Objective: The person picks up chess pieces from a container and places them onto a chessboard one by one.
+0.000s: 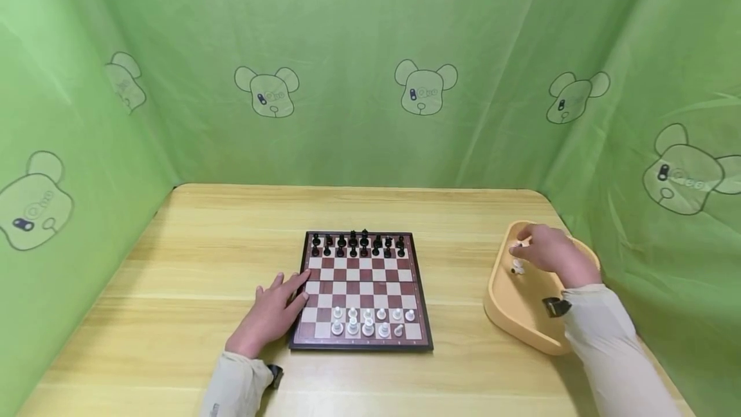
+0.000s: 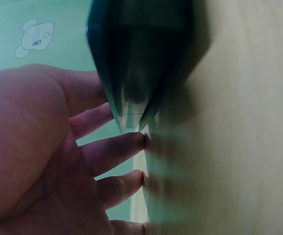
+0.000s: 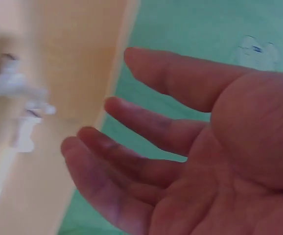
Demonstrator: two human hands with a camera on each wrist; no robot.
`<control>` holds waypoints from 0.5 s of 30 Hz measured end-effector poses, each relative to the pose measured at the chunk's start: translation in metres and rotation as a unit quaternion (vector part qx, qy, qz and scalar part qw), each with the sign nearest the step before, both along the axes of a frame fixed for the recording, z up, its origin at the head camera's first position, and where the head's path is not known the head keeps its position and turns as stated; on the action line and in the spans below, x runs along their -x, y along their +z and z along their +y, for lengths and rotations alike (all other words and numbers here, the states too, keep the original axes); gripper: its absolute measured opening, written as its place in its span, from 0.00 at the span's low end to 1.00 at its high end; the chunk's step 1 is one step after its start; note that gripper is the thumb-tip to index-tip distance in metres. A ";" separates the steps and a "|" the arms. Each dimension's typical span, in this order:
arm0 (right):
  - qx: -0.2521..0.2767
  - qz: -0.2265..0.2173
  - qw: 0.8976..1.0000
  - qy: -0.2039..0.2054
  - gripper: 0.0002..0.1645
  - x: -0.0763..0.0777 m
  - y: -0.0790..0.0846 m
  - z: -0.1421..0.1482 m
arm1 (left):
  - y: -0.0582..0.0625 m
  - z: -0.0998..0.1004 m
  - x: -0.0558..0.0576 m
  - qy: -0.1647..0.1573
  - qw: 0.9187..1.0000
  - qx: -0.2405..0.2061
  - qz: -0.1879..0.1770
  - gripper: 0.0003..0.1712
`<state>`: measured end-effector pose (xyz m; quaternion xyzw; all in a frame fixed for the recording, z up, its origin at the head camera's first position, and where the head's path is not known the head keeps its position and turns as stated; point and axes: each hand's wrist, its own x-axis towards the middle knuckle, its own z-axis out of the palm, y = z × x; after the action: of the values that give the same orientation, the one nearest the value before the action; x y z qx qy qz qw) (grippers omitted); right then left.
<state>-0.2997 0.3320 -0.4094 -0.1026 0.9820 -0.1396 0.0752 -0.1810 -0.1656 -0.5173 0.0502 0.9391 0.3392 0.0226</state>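
Note:
A folding chessboard (image 1: 360, 288) lies on the table, with two rows of black chess pieces (image 1: 353, 251) along its far side. Several white chess pieces (image 1: 352, 327) stand on the near rows, and one small white piece (image 1: 398, 331) looks tilted or lying. My left hand (image 1: 269, 315) rests at the board's left edge, fingers spread, fingertips on or against the border. Over the yellow-orange tray (image 1: 512, 330) at the right hovers my right hand (image 1: 550, 251). Its fingers are loosely bent and apart, holding nothing in the right wrist view. Below them lie a few loose white pieces (image 3: 26, 132), blurred.
The wooden table (image 1: 173, 314) extends around the board and tray. Green curtains (image 1: 347, 147) with bear-head prints enclose the left, back and right sides. The right curtain hangs close to the tray's far right rim.

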 end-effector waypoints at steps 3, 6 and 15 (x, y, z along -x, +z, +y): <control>0.016 -0.007 1.000 0.007 0.33 0.004 -0.013 0.004 | 0.001 0.000 0.000 0.001 1.000 -0.001 -0.001 0.29; 0.034 0.001 0.999 0.010 0.36 0.008 -0.024 0.007 | 0.000 0.000 0.000 0.001 1.000 -0.001 -0.002 0.29; 0.022 -0.011 1.000 -0.008 0.46 0.016 -0.042 0.014 | 0.002 -0.001 0.000 0.001 1.000 -0.007 0.003 0.29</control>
<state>-0.3160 0.3458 -0.4510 -0.0948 0.9786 -0.1628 0.0826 -0.1805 -0.1667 -0.5157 0.0509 0.9369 0.3453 0.0191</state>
